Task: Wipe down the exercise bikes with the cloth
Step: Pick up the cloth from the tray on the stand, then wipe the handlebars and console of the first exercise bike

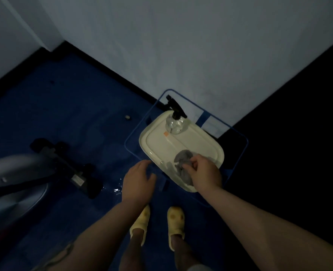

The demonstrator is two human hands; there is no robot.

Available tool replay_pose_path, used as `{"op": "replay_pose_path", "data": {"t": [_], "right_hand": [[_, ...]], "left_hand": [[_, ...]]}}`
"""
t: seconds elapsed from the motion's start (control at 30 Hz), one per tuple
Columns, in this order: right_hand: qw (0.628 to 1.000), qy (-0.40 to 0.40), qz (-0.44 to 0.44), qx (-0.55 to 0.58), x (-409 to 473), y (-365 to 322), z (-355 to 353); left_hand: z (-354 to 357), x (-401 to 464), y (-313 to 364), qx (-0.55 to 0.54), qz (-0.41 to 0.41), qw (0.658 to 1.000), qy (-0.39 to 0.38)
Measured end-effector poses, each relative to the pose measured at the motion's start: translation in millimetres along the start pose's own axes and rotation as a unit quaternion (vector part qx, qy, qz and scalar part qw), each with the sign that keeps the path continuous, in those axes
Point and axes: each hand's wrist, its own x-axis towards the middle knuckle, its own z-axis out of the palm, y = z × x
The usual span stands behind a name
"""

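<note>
A crumpled grey cloth (183, 159) lies on the near end of a cream tray (157, 141). My right hand (204, 174) is down on the cloth, its fingers pinched into the fabric. To the left of the tray my left hand (137, 180) hovers with fingers spread and nothing in it. The exercise bike (24, 173) stands at the left, showing its pale grey flywheel cover and black base bar. A clear spray bottle (175, 122) with a black trigger head stands upright at the tray's far end.
The tray rests on a blue-framed stand (245, 145) in a corner of white walls. The floor is dark blue with a wet shiny patch (116, 189) near the bike's base. My feet in yellow slippers (157, 222) stand just before the stand. The room is dim.
</note>
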Motion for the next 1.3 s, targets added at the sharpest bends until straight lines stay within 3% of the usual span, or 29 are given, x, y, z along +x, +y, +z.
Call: {"op": "replay_pose_path", "data": {"t": [0.33,0.73,0.9,1.3], "right_hand": [[0.983,-0.026,-0.178,0.032,-60,-100,-22],[0.920,-0.124,-0.370,0.021,-175,-209,67],[0.900,-0.144,-0.410,0.035,-247,-247,119],[0.904,-0.147,-0.366,0.164,-404,-322,218]], "left_hand": [[-83,-82,-14,-0.081,-0.114,0.974,0.179],[-153,-222,-142,-0.149,-0.232,0.895,0.351],[-176,-287,-206,-0.154,-0.237,0.878,0.386],[-261,-394,-337,-0.122,-0.190,0.889,0.399]]}}
